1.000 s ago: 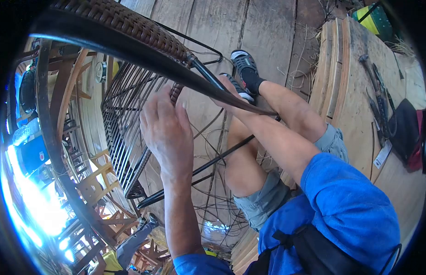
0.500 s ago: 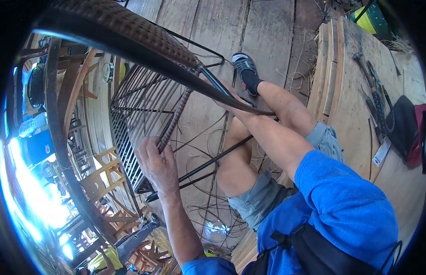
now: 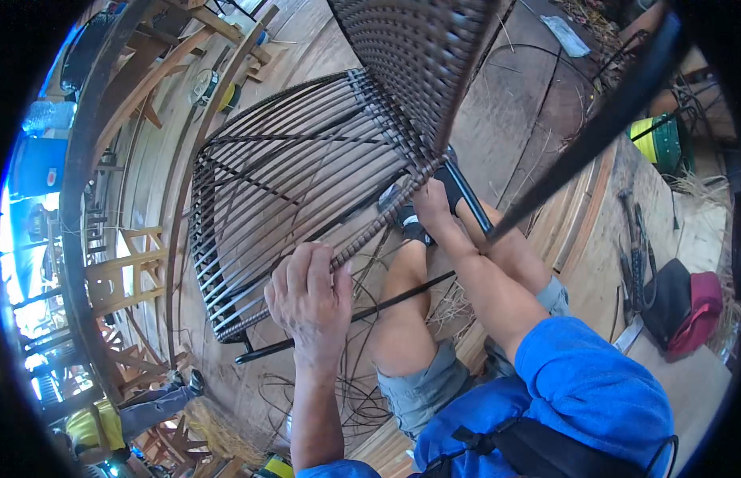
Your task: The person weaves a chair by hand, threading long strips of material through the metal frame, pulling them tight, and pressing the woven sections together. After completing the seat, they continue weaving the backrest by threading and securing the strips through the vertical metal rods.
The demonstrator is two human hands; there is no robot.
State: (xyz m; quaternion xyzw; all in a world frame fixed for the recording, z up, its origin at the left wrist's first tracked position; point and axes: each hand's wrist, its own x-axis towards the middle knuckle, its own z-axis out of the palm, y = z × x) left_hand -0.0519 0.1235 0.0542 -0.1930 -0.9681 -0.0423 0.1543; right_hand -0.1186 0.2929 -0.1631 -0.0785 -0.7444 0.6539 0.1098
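A chair with a black metal frame stands tilted before my knees. Thin brown strands run across its seat (image 3: 283, 175) with gaps between them, and its backrest (image 3: 422, 64) is closely woven. My left hand (image 3: 310, 295) is closed round the strand-wrapped front rail (image 3: 362, 243) of the seat, thumb on the near side. At the corner where the seat meets the backrest, my right hand (image 3: 432, 203) makes a fist against the wrapped rail. Its fingertips are hidden, so what it grips cannot be made out. A curved black armrest (image 3: 593, 135) rises close to the camera.
Loose strands (image 3: 346, 398) lie coiled on the plank floor below the chair. On boards at right are tools (image 3: 637, 247) and a black and red cloth item (image 3: 689, 307). A green-yellow container (image 3: 657, 143) stands behind. At lower left is another person (image 3: 107, 430).
The chair has turned and tilted, so its seat now faces me and the backrest has swung right. My left hand moved right along with the rail. My right hand has come out from behind the frame.
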